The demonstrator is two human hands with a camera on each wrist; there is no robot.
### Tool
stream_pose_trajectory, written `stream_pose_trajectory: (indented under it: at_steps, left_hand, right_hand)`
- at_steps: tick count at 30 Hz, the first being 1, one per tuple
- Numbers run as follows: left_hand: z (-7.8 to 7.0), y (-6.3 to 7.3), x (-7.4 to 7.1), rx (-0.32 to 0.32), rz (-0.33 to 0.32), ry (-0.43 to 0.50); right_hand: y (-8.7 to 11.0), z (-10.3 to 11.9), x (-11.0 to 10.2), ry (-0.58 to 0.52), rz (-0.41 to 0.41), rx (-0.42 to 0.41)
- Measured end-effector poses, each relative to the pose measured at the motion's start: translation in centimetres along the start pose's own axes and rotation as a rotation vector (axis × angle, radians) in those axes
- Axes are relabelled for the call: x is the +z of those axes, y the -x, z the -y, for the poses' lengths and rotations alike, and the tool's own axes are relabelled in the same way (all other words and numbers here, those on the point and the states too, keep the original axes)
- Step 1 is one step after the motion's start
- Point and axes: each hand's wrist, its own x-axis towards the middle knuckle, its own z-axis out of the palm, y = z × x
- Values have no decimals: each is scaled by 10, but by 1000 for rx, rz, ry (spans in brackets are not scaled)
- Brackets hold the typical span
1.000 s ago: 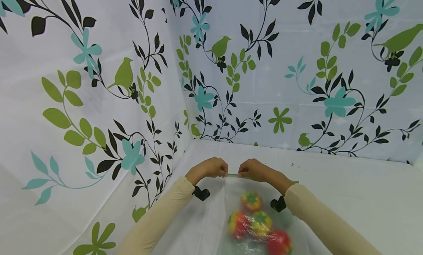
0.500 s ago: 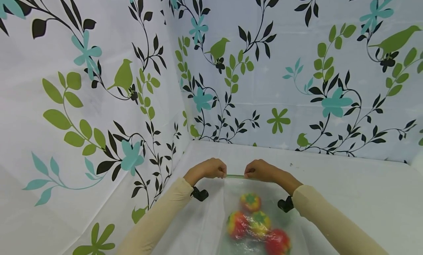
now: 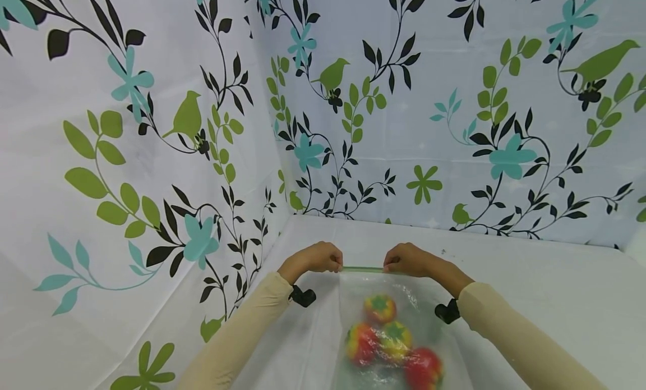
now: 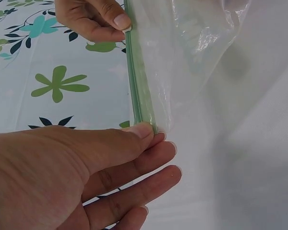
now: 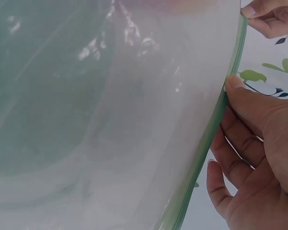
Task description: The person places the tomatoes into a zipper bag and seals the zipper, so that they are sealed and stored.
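A clear zip bag (image 3: pixel 363 289) with a green zip strip (image 4: pixel 134 81) along its top holds several red and yellow bell peppers (image 3: pixel 395 342). My left hand (image 3: pixel 317 257) pinches the strip at its left corner, thumb on top, as the left wrist view shows close up. Farther right along the same strip, my right hand (image 3: pixel 410 260) pinches it between thumb and fingers; the right wrist view shows the strip (image 5: pixel 201 153) running on past this right hand (image 5: pixel 259 139). A stretch of green strip is bare between the two hands.
The bag is over a white tabletop (image 3: pixel 530 278). Behind it and to the left hang white cloths (image 3: pixel 353 182) printed with leaves, birds and flowers. A black wrist strap piece (image 3: pixel 303 296) shows at the left sleeve.
My right hand has slid rightward along the zip strip, away from the left hand, uncovering more of the strip. The left hand keeps its pinch at the corner, almost still.
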Motion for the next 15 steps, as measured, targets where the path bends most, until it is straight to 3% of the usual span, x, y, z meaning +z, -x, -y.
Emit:
stream_pose_trajectory:
  at_steps: [15]
  left_hand:
    - [3, -2, -1, -4, 8, 3]
  right_hand:
    - [24, -12, -14, 3, -13, -15]
